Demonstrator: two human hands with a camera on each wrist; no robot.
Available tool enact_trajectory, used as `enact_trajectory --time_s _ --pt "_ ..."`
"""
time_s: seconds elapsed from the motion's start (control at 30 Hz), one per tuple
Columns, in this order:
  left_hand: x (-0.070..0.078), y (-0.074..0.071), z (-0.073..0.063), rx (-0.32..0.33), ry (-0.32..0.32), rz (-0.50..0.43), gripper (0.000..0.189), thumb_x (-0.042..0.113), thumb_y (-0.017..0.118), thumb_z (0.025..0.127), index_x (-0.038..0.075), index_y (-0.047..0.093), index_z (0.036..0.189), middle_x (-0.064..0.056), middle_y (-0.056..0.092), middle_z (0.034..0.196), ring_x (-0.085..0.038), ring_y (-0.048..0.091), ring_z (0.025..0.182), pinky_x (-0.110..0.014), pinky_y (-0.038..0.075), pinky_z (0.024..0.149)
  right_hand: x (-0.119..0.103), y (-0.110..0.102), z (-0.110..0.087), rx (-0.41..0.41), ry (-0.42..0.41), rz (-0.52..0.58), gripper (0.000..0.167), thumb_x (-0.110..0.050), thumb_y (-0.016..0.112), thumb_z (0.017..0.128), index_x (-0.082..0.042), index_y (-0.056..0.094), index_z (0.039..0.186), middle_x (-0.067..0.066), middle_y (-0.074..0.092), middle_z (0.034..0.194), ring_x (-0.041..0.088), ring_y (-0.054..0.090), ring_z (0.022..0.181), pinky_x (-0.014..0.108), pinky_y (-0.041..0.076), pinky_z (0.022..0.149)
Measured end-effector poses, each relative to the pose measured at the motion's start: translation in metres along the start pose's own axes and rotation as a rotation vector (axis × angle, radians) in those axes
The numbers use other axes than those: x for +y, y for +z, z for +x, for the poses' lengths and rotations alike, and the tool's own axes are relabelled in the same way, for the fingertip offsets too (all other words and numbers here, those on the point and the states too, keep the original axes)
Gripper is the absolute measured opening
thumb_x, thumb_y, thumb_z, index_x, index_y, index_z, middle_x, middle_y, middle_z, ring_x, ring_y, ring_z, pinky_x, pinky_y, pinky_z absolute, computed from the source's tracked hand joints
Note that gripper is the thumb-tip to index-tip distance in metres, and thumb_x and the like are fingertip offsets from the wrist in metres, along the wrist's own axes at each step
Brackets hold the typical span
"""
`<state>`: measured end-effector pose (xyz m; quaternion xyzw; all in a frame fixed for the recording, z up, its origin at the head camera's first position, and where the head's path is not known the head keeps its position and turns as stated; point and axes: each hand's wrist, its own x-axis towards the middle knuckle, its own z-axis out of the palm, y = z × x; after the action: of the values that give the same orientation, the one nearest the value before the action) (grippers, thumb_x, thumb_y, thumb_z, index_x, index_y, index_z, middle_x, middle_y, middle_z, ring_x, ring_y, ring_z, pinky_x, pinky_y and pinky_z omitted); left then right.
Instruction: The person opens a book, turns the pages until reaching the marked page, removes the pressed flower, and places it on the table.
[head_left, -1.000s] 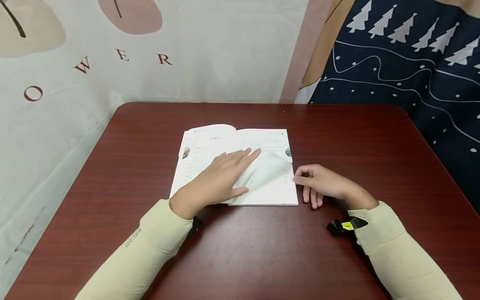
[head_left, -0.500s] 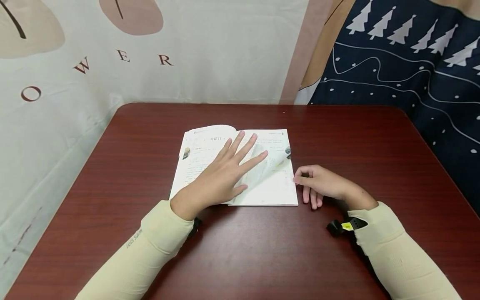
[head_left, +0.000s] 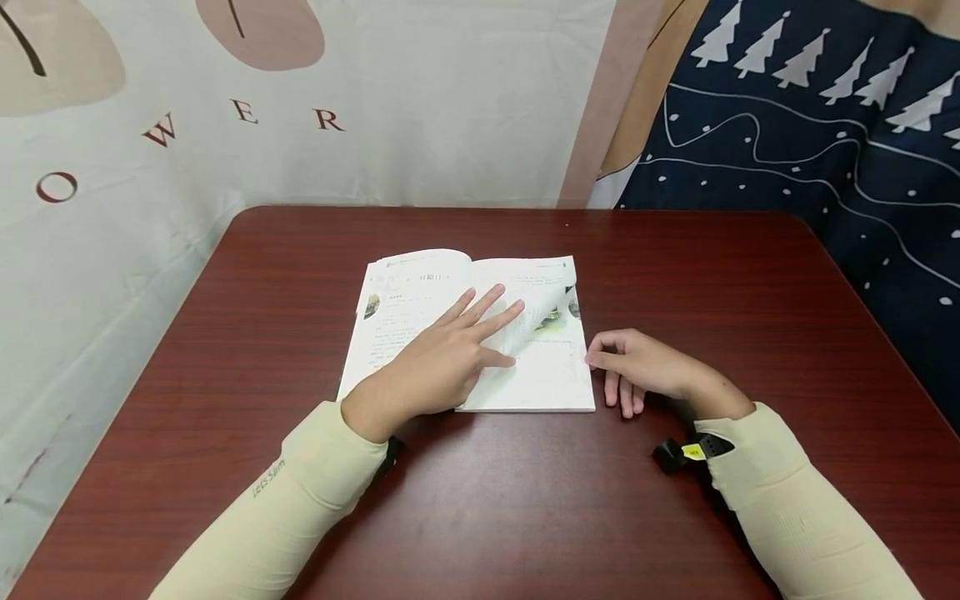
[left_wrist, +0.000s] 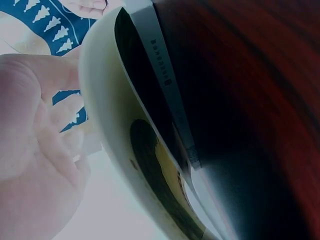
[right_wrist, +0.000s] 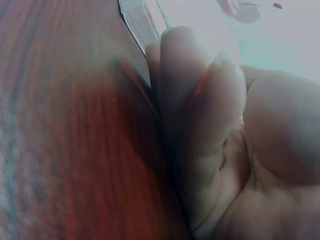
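Note:
An open book lies on the table, print on both sides of the spread. My left hand stretches across its middle, fingers straight and spread over a right-hand leaf. That leaf curls up diagonally, baring a green picture on the page beneath. In the left wrist view, the curved pages stand beside my palm, and the cover edge carries lettering. At the book's right edge, my right hand pinches the margin between thumb and forefinger, its other fingers bent down toward the table.
The dark red wooden table extends around the book on all sides. Behind it hang a pale printed cloth and a navy cloth with white trees. A black wrist device sits under the right sleeve.
My left fingers spread up and rightward, then drew back a little, with the thumb now reaching out rightward. The leaf's curl shifted upward, uncovering the green picture. My right hand stayed still.

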<state>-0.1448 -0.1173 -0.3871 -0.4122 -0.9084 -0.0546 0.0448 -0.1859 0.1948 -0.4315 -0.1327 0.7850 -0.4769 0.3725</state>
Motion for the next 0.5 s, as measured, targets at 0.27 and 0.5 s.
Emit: enact_trajectory --time_s 0.27,0.5 --pt "-0.0001 0.001 -0.0005 -0.063 -0.057 -0.067 0.044 -0.003 0.061 0.087 0.022 0.076 0.119 -0.003 0.035 0.162 -0.031 0.019 0.155 -0.054 0.021 0.123 -0.0007 -0.0002 -0.0005 -0.007 0.003 0.0 0.027 -0.025 0.05 0.105 0.001 0.053 0.108 0.014 0.066 0.063 0.019 0.061 0.041 0.03 0.05 0.041" --pt "-0.0012 0.0013 -0.001 -0.051 -0.074 -0.064 0.038 0.002 0.062 0.091 0.022 0.075 0.12 -0.005 0.038 0.16 -0.033 0.024 0.153 -0.055 0.027 0.12 -0.0006 -0.0001 0.0 -0.009 0.006 0.003 0.027 -0.026 0.05 0.105 0.001 0.053 0.108 0.013 0.065 0.063 0.019 0.061 0.041 0.03 0.05 0.041"
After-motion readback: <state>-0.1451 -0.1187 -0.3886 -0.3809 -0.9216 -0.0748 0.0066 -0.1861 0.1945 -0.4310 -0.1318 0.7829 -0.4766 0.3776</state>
